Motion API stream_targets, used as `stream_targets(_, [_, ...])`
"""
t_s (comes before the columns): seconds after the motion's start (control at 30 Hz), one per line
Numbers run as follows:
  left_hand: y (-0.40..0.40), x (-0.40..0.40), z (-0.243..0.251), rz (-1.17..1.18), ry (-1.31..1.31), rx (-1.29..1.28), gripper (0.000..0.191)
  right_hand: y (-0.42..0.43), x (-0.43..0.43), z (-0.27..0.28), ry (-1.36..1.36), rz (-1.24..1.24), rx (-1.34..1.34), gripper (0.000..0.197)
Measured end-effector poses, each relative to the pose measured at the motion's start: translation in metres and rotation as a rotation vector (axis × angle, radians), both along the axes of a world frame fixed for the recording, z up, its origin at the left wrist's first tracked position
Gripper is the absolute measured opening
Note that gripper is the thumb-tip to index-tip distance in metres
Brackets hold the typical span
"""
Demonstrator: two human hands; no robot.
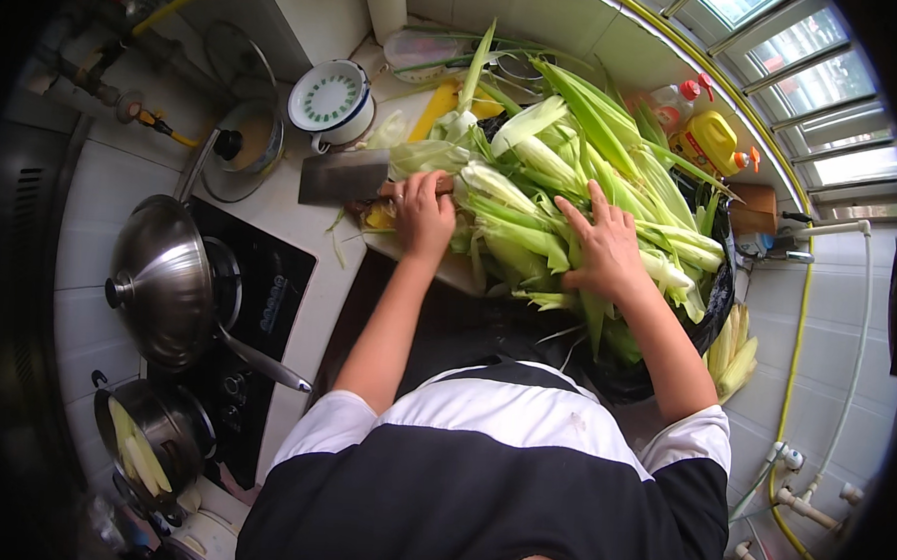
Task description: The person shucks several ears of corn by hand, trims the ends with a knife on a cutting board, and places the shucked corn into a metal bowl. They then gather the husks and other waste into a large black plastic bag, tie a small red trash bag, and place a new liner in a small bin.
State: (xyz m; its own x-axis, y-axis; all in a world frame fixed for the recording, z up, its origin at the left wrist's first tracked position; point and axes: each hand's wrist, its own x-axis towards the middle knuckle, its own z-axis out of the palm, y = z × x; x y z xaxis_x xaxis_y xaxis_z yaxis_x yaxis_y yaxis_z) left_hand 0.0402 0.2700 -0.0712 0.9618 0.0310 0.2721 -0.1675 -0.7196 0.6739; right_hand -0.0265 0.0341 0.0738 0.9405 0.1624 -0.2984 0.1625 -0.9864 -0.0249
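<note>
My left hand (426, 215) is closed on the wooden handle of a cleaver (346, 176), whose broad blade lies flat and points left over the counter. Beside it spreads a large heap of corn ears in green husks (530, 208). My right hand (605, 245) rests on this heap with its fingers apart, pressing on the leaves and gripping no ear. Under and around the heap shows a black plastic bag (718, 292). Part of a yellow board (435, 110) sticks out behind the leaves, its rest hidden.
To the left, a lidded steel wok (167, 283) stands on a black cooktop (287, 288). A pot (179, 426) near it holds corn ears. A lidded enamel mug (332, 102) is at the back. Yellow detergent (706, 143) stands under the barred window. More corn (734, 356) lies at right.
</note>
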Motion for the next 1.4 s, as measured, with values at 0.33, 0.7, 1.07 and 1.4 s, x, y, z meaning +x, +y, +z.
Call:
stream_targets(0.33, [0.031,0.025,-0.021,0.005,0.027,0.455,0.035,-0.054,0.009,-0.007,-0.291,-0.228,0.289,0.052])
stream_targets(0.7, [0.008,-0.022,0.007,-0.149,0.244,0.305,0.042,-0.094,0.013,-0.002,-0.336,-0.296,0.325,0.062])
stream_targets(1.07, [-0.119,-0.016,0.053,-0.677,0.576,-0.925,0.065,-0.046,-0.003,-0.009,-0.309,-0.207,0.202,0.112])
stream_targets(1.4, [-0.088,-0.006,0.086,-0.409,0.199,-0.484,0.034,-0.069,0.013,0.004,-0.18,-0.443,0.199,0.098])
